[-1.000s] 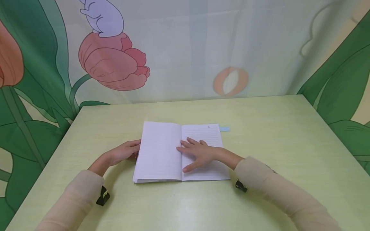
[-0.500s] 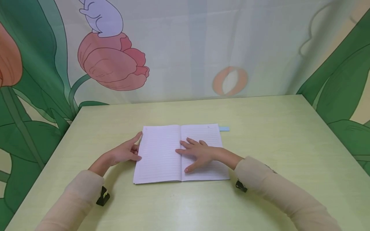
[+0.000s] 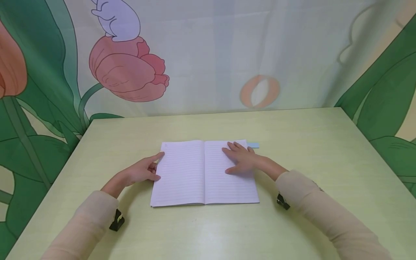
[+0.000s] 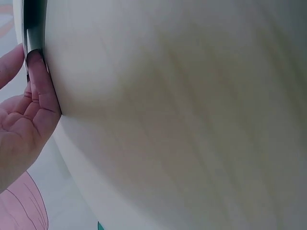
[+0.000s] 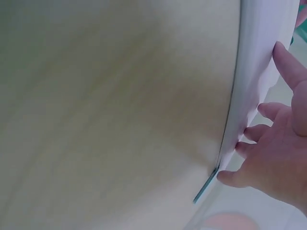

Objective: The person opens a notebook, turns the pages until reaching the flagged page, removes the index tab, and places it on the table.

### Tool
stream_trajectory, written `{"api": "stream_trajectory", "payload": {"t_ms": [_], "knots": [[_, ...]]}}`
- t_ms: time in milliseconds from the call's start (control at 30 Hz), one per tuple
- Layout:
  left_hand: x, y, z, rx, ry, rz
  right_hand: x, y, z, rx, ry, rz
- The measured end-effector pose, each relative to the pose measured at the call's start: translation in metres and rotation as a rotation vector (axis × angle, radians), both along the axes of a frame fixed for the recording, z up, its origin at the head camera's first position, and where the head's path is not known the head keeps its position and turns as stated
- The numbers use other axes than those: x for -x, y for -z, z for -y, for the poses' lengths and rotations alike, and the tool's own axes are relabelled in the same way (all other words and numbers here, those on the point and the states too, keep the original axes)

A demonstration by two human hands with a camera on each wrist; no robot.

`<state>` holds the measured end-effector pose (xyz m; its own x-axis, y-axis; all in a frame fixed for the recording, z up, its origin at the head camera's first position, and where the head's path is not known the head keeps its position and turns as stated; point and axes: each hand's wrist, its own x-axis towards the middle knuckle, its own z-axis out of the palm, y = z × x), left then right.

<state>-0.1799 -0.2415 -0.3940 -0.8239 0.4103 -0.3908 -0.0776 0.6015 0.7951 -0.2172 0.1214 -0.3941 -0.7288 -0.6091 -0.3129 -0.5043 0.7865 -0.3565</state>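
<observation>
Right hand (image 3: 241, 159) shifted outward on notebook (image 3: 182, 177)

Notebook open on tabletop (image 3: 208, 234). Earlier, right fingers crossed the fold; now spread wide on the right page (image 3: 232, 186), upper outer part, gripping nothing. Left hand (image 3: 140, 171) little changed: thumb over, fingers curled under, holding the left edge.

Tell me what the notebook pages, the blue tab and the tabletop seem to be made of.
Notebook pages: matte white paper, by the fine ruled lines and the soft curve into the centre fold.
Blue tab: perhaps card or plastic; it juts out thin and straight, finish unclear.
Tabletop: probably wood-look laminate, satin, given faint grain and soft glare; real wood is possible.
</observation>
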Motion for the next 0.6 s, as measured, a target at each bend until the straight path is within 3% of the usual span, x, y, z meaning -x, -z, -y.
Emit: {"api": "stream_trajectory", "payload": {"t_ms": [333,600], "knots": [[0.0,0.0,0.0,0.004,0.003,-0.004,0.013,0.001,-0.02,-0.037,0.116,-0.023],[0.001,0.0,-0.001,-0.005,0.005,-0.003,0.015,0.003,-0.026,-0.058,0.185,-0.065]]}}
